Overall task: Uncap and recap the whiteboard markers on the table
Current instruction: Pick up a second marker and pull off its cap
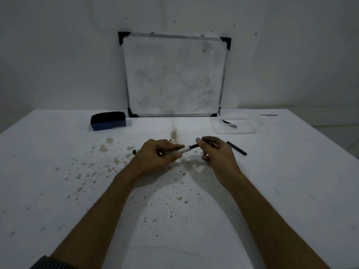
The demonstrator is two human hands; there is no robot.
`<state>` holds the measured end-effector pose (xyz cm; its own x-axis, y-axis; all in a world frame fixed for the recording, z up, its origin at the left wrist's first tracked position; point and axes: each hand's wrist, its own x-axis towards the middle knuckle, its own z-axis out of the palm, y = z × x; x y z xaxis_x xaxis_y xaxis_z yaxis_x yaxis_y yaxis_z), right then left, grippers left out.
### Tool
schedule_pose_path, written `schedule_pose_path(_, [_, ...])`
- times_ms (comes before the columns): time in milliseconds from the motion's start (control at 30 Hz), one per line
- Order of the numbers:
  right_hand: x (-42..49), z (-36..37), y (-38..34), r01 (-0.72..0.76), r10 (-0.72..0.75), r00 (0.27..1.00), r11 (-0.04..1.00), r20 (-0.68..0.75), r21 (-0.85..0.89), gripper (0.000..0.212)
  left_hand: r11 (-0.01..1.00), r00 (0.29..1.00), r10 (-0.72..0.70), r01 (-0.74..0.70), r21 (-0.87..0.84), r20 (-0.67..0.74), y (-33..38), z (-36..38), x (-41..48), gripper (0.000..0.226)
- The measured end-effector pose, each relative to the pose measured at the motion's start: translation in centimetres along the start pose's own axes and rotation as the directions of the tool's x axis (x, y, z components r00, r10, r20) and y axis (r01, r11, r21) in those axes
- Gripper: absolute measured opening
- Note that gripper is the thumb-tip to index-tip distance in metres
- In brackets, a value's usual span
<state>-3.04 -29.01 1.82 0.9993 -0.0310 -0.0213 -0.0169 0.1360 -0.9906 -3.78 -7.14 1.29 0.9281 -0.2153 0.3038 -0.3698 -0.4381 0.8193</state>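
Head view: clear tray (252, 131) holds 1 dark item (227, 123), both hands grasp marker (184, 149)

The left hand (158, 153) is hiding most of the marker (184, 148) barrel, and the right hand (215, 150) is covering its cap end. The dark strip (229, 123) in the clear tray (252, 131) is blurring beyond recognition.

near table (58, 191) wide open | far edge crowded: eraser (108, 120), whiteboard (174, 74), clear tray (236, 125) | loose marker (236, 148) just right of hands
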Motion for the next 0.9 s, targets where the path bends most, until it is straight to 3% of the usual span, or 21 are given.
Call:
schedule_pose_path(67, [-0.2, 0.0, -0.1, 0.148, -0.159, 0.986, 0.968, -0.039, -0.205, 0.022, 0.997, 0.999, 0.002, -0.005, 0.071, 0.043, 0.2, 0.4, -0.1, 0.025])
schedule_pose_path(133, [-0.5, 0.3, 0.0, 0.291, -0.311, 0.950, 0.894, -0.004, -0.340, 0.018, 0.999, 0.998, -0.038, 0.037, 0.027, 0.047, 0.6, 0.6, -0.1, 0.017])
schedule_pose_path(267, [-0.8, 1.2, 0.6, 0.422, -0.456, 0.888, 0.769, 0.050, -0.481, 0.025, 0.983, 0.993, -0.107, 0.114, -0.145, 0.053, 1.2, 0.0, -0.2, 0.020])
schedule_pose_path(333, [-1.2, 1.4, 0.7, 0.498, -0.497, 0.853, 0.683, 0.159, -0.534, 0.032, 0.970, 0.990, -0.122, 0.135, -0.201, 0.072, 1.5, -0.5, -0.2, 0.021])
schedule_pose_path(433, [-2.0, 2.0, 0.8, 0.519, -0.428, 0.854, 0.685, 0.295, -0.511, 0.042, 0.953, 0.988, -0.131, 0.150, -0.263, 0.085, 1.7, -1.3, -0.2, 0.020])
schedule_pose_path(533, [-2.0, 2.5, 1.1, 0.512, -0.398, 0.859, 0.660, 0.323, -0.549, 0.044, 0.942, 0.987, -0.158, 0.154, -0.297, 0.010, 1.2, -2.7, -0.1, 0.021])
schedule_pose_path(633, [-0.5, 3.1, 1.1, 0.450, -0.343, 0.891, 0.577, 0.298, -0.681, 0.038, 0.958, 0.969, -0.192, 0.149, -0.246, -0.157, 0.1, -3.6, 0.2, 0.018])
schedule_pose_path(733, [2.0, 4.3, 0.6, 0.360, -0.265, 0.931, 0.565, 0.250, -0.743, 0.030, 0.989, 0.914, -0.151, 0.144, -0.046, -0.377, -1.3, -3.3, 0.7, 0.033])
schedule_pose_path(833, [4.3, 5.7, -0.5, 0.262, -0.185, 0.965, 0.616, 0.186, -0.743, 0.030, 0.997, 0.897, -0.070, 0.080, 0.004, -0.436, -1.6, -2.9, 0.8, 0.034])
schedule_pose_path(900, [5.7, 6.6, -0.7, 0.191, -0.116, 0.982, 0.573, 0.152, -0.797, 0.034, 0.998, 0.890, -0.039, 0.058, 0.028, -0.454, -1.4, -2.9, 0.9, 0.033])
